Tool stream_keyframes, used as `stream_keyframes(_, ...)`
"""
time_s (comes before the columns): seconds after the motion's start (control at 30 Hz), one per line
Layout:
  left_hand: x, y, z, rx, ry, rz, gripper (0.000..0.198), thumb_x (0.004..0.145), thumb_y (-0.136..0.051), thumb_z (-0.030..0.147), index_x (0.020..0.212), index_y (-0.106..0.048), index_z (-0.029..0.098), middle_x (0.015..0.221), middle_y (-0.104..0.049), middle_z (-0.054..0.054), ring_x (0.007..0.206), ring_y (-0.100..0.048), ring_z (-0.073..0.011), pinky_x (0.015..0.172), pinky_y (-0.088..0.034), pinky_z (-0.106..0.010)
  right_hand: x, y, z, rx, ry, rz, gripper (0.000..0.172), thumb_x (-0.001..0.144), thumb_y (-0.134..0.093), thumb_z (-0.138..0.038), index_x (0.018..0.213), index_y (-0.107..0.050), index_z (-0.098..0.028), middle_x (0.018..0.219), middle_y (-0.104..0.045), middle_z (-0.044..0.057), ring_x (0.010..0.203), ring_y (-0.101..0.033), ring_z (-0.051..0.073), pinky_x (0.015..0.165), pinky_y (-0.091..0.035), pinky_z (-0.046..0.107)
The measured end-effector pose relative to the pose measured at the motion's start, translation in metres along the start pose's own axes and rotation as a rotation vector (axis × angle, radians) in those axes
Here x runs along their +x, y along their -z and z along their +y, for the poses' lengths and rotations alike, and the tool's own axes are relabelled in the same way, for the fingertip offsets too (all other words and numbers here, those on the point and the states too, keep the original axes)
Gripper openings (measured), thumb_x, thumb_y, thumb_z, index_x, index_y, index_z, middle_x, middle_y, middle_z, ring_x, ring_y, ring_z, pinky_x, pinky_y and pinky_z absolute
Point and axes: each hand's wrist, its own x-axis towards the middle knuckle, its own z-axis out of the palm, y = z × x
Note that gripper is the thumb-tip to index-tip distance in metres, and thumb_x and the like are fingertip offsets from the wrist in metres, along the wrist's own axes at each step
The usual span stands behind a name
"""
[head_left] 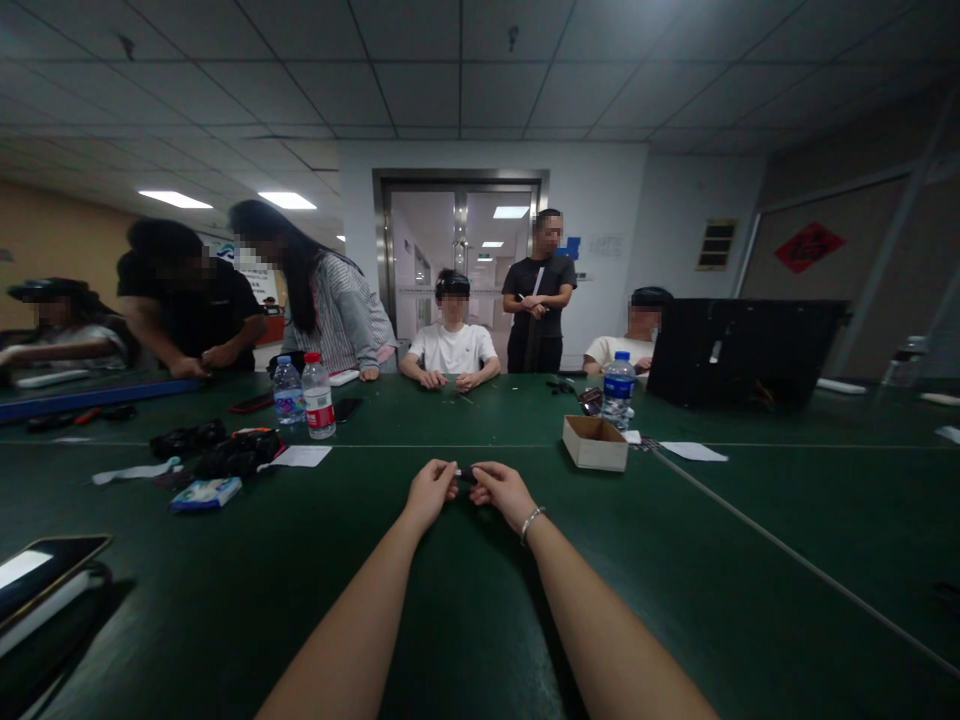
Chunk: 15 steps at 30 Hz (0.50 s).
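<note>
Reaching out over the green bench [480, 600], both bare arms stretch straight ahead from the person wearing the camera, and the two hands meet at the middle of the bench top. The left hand [430, 494] and the right hand [504, 492] each pinch one end of a small dark piece [466, 473] between thumb and fingertips, so both are closed on it, held just above the cloth; what the piece is I cannot tell, it is too small. Gripping it from both ends looks like a way to keep it steady and close under the eye. The wrists are low and turned inward, knuckles up, and a thin bracelet [531, 521] sits on the right wrist. Just beyond the right hand stands an open cardboard box [596, 446], within easy reach; two water bottles [318, 398] stand farther off to the left, near a tangle of dark gear [225, 455]. Across the bench other people sit or stand, their hands busy with their own small things.
</note>
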Motion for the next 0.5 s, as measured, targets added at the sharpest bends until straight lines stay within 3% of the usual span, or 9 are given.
stream_keyframes(0.2,-0.0010,0.0034,-0.0004,-0.013,-0.080,-0.077,0.030,0.069,-0.063,0.039,0.085,-0.056,0.015,0.072,-0.057,-0.002,0.062,-0.054,-0.0107,0.055,-0.044,-0.021,0.0007,0.0004,0.0002,0.009,-0.004,0.012,0.011,0.083,-0.054,-0.009,0.093,-0.056,-0.007,0.055,-0.060,0.002,0.046,-0.060,0.011,0.043,-0.049,0.016)
stream_keyframes(0.5,-0.0007,0.0041,0.0003,-0.037,-0.088,-0.086,0.021,0.067,-0.065,0.026,0.083,-0.058,0.014,0.078,-0.057,-0.004,0.069,-0.056,-0.0107,0.059,-0.045,-0.019,0.0020,0.0019,0.0033,0.023,0.012,-0.007,0.013,0.080,-0.059,-0.013,0.092,-0.056,-0.008,0.056,-0.061,0.003,0.047,-0.061,0.012,0.043,-0.049,0.016)
